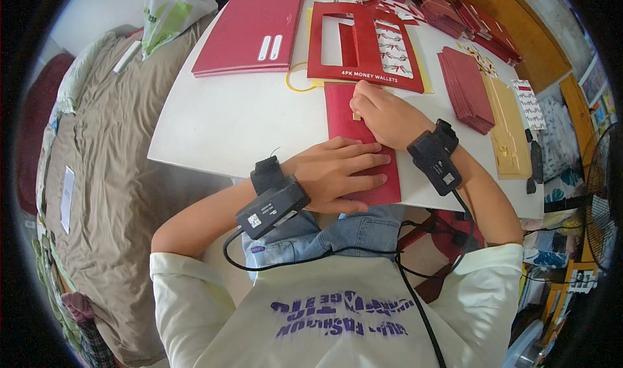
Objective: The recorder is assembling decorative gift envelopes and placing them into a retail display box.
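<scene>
A narrow red paper wallet (342,120) lies lengthwise before me at the front of the white table (233,115). Flat across its lower half rests my left hand (336,173), fingers slightly apart. My right hand (387,112) is curled into a fist on the upper part of the wallet. A small gold-coloured piece (357,117) shows at the edge of that fist; whether the fingers grip it is hidden. Just beyond the wallet sits a red cardboard sleeve (360,76) with two cut-out windows, one showing patterned white paper. A yellow sheet (428,83) sticks out beneath the sleeve.
A stack of large red card sheets (248,32) lies at the back left, near a yellow rubber band (292,83). To the right are a stack of red wallets (465,91), gold sheets (508,129) and a patterned card (528,103). Cables (340,251) cross my lap.
</scene>
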`<action>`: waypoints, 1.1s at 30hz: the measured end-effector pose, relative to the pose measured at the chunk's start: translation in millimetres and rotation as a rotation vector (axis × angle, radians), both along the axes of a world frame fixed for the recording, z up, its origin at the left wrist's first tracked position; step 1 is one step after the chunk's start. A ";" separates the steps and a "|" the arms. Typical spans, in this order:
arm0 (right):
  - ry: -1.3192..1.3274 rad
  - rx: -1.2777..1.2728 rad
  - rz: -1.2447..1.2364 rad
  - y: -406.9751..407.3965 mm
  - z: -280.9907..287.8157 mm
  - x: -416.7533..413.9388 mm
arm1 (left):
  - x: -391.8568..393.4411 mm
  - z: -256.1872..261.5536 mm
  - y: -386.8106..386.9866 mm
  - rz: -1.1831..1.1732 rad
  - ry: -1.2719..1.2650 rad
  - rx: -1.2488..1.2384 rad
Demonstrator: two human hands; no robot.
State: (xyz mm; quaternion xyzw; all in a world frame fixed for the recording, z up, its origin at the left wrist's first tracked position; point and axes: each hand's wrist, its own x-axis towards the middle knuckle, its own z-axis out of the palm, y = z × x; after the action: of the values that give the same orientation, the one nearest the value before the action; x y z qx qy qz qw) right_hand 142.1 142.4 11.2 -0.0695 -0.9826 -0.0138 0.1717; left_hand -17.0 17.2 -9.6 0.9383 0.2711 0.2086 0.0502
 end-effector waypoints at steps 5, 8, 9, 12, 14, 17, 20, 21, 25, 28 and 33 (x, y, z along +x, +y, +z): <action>0.014 -0.125 -0.031 -1.3 3.7 4.8 | 0.5 0.6 0.9 0.002 0.003 -0.005; 0.031 -0.163 -0.008 -1.6 6.0 4.2 | 1.0 1.1 1.2 -0.004 -0.001 -0.012; 0.036 -0.177 0.019 -2.1 6.6 2.7 | 0.4 0.8 0.5 -0.001 -0.001 -0.012; -0.081 -0.226 -0.008 -1.9 14.7 -0.1 | -0.4 -0.1 -0.6 0.007 0.001 -0.008; -0.094 -0.223 -0.009 -0.1 14.4 -0.6 | 0.3 -0.7 -0.9 0.010 0.000 0.002; -0.111 -0.165 -0.011 -0.7 14.5 -3.6 | 0.5 -1.9 -0.5 0.006 -0.020 -0.004; -0.149 -0.057 -0.033 -2.0 13.1 -4.2 | 0.3 -1.1 -0.2 -0.002 -0.026 -0.002; -0.181 -0.006 -0.046 -2.0 12.1 -4.3 | 0.2 -0.8 -0.2 -0.001 -0.026 -0.002; -0.159 0.151 0.006 1.7 8.5 -4.3 | 0.2 -0.1 0.0 -0.004 -0.014 -0.012; -0.187 0.143 -0.005 1.9 7.3 -3.7 | 0.3 -0.4 0.2 -0.005 -0.014 -0.006; -0.121 0.120 0.020 3.2 5.4 -2.4 | 0.4 -1.3 0.2 -0.005 -0.013 -0.003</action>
State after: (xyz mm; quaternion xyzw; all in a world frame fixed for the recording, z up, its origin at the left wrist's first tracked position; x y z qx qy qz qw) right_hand 139.7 145.6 16.7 -0.0481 -0.9892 -0.0750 0.1161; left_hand -16.6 17.4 -10.9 0.9376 0.2686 0.2143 0.0540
